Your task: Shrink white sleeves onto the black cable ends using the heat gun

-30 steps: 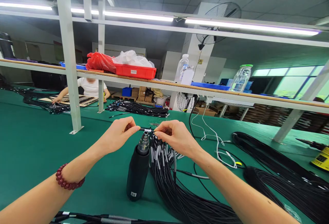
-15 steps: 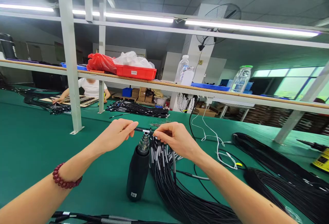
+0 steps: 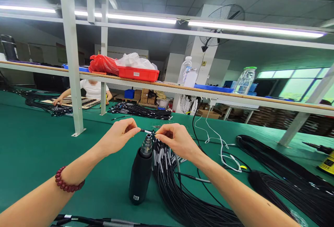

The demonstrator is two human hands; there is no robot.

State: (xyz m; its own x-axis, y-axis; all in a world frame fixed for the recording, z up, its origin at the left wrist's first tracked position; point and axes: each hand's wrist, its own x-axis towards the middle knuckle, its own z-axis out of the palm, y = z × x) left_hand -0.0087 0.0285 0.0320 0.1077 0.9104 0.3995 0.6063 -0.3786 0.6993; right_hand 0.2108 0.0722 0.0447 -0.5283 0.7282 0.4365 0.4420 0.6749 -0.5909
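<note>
My left hand (image 3: 120, 135) and my right hand (image 3: 175, 139) pinch the two ends of a thin black cable end with a white sleeve (image 3: 146, 131). They hold it level just above the metal nozzle of a black heat gun (image 3: 141, 171) that stands upright on the green table (image 3: 33, 143). Under my right hand lies a thick bundle of black cables (image 3: 180, 192) with white-sleeved ends. A red bead bracelet is on my left wrist.
More black cable bundles (image 3: 284, 175) lie to the right, with a white cord (image 3: 221, 150) and a yellow tool (image 3: 326, 162). A white post (image 3: 71, 63) stands at the left. A person (image 3: 91, 88) works across the table. A red tray (image 3: 137, 72) and bottles (image 3: 245, 79) sit on the shelf.
Both hands stay pinched on the cable end above the nozzle, shifting only slightly; the left fingers have turned a little on it.
</note>
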